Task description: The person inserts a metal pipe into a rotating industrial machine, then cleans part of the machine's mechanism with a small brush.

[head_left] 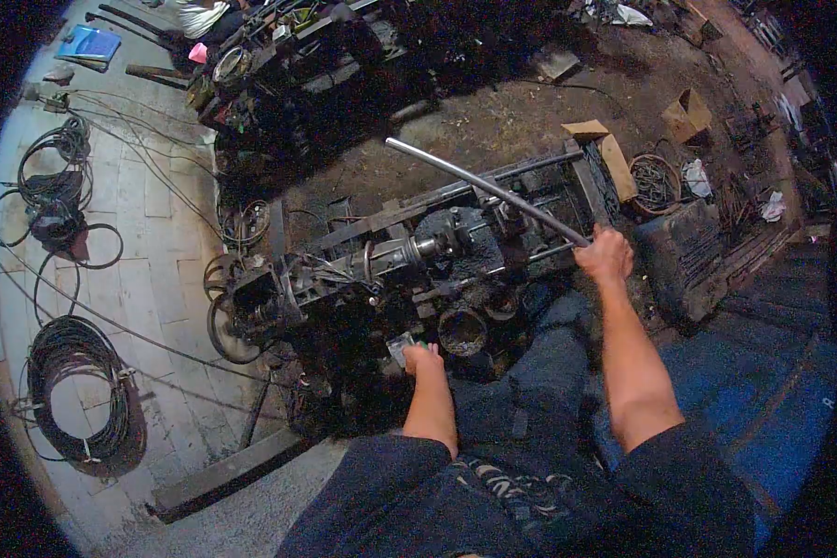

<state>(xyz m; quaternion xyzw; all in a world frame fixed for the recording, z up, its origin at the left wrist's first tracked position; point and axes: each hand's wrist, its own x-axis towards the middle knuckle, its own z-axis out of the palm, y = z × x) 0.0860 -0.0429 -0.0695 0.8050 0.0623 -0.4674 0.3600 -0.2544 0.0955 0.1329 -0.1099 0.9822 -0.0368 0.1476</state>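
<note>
A lathe (409, 253) stretches across the middle in front of me, dark with grime, with a bright metal chuck area near its centre. My right hand (606, 255) is wrapped round the lower end of a long metal rod (488, 188). The rod slants up and leftward over the right part of the lathe. Low at the machine's near side, my left hand (422, 358) has its fingers curled beside a small pale, flat-sided piece (401, 347). A speck of green shows by these fingers. What they grip is too small to make out.
A coil of black cable (82, 395) lies on the pale tiled floor at left, with looser cables above it. Beyond the lathe stands more dark machinery (344, 65). Cardboard boxes (688, 115) and a coil of wire (654, 179) sit at right. A beam (223, 476) lies at lower left.
</note>
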